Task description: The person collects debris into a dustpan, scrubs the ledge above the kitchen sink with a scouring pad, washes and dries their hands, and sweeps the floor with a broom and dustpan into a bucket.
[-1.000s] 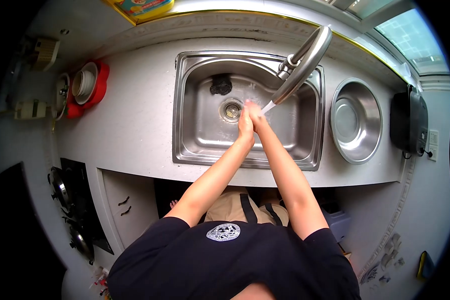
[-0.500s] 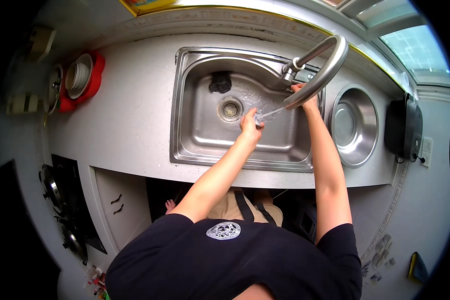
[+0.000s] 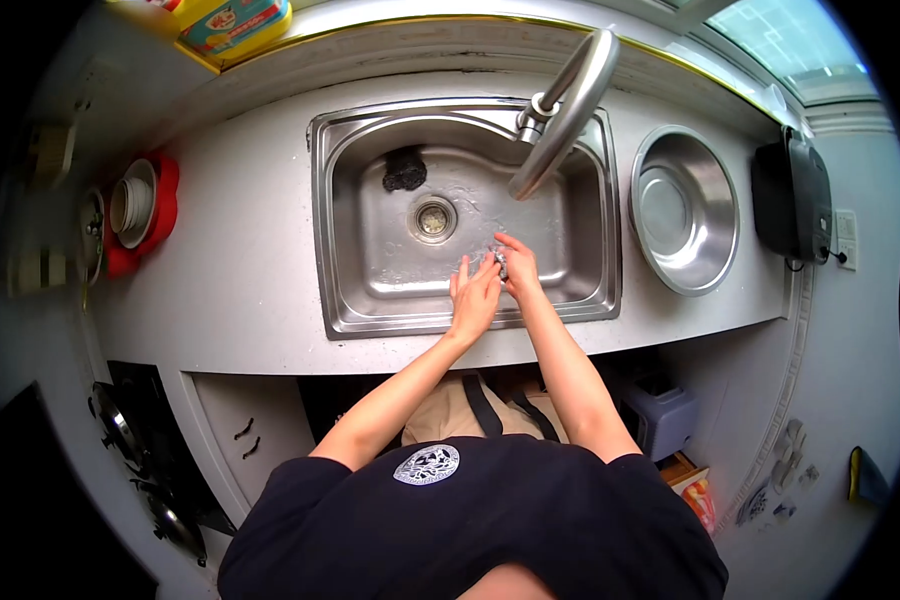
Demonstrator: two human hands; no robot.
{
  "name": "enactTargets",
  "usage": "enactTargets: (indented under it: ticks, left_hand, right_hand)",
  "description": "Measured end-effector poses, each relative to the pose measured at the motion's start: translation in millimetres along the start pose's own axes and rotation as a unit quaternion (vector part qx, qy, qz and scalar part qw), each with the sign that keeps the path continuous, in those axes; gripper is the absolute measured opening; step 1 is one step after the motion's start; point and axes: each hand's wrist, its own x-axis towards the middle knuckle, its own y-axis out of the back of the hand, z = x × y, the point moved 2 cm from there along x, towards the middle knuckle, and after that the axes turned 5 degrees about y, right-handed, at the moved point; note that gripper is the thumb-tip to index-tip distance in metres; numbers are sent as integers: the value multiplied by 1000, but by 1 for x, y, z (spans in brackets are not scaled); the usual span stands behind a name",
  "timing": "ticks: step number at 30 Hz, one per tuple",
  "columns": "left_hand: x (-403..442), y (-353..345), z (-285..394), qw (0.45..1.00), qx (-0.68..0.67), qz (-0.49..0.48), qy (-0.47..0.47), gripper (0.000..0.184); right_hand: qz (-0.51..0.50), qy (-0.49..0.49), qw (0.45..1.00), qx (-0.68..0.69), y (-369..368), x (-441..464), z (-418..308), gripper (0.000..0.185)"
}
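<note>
Both hands are together over the front part of the steel sink (image 3: 320,240). My right hand (image 3: 519,270) is closed around a small silvery, crumpled-looking thing (image 3: 501,264), mostly hidden by the fingers, so its kind is unclear. Close against it on the left, my left hand (image 3: 476,296) has its fingers stretched out and apart, the fingertips near the silvery thing. The curved metal faucet (image 3: 570,115) hangs above the right side of the sink, and no stream shows from its spout. Behind the round drain (image 3: 433,218) lies a dark scrubbing pad or cloth (image 3: 405,169).
Right of the sink stands a large steel basin (image 3: 682,210), with a black appliance (image 3: 792,200) beyond it. On the far left, a red container (image 3: 165,205) holds white bowls (image 3: 133,204). A yellow and blue package (image 3: 235,25) sits on the ledge behind.
The water stream from the faucet has stopped. My right hand has left the faucet base and come down to my left hand, which has drawn back toward the sink's front. The view has shifted.
</note>
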Motion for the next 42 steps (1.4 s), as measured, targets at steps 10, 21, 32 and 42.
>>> enactTargets:
  ticks: [10,21,32,42]
  left_hand:
    - [-1,90,70,934,-355,19,-18,28]
    - [50,43,-72,958,-143,-64,242,43]
    - [75,101,16,690,-667,-268,87,46]
    - [47,38,-68,988,20,-123,91,49]
  right_hand:
    - [-23,294,946,-138,-65,-67,-152,49]
    - [-48,255,774,-578,39,-10,-50,45]
    - [-341,163,911,-165,-3,-52,-143,35]
    - [115,428,874,-201,58,-92,-164,14]
